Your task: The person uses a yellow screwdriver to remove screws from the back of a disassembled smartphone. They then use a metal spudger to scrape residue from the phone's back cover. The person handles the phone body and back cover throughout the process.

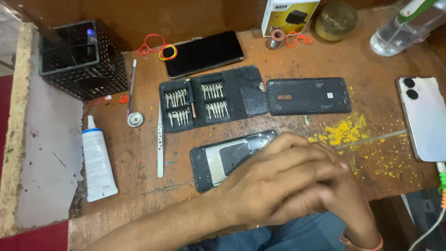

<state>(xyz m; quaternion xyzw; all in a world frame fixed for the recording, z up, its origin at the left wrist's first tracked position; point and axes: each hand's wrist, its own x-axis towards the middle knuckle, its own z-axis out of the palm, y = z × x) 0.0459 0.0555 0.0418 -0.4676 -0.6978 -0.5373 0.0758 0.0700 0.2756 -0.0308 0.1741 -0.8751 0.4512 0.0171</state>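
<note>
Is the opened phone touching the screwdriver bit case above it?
Apart. The head view shows bare wood between the opened phone and the bit case.

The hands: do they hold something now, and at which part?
Nothing is visibly held. The left hand lies over the right hand, clasped together, covering the right end of the opened phone on the wooden table; a grip cannot be told.

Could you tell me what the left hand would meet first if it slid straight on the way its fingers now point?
The left hand points up and right, so it would probably first cross the yellow paint flecks, then the detached black back cover; the exact direction is uncertain.
</note>
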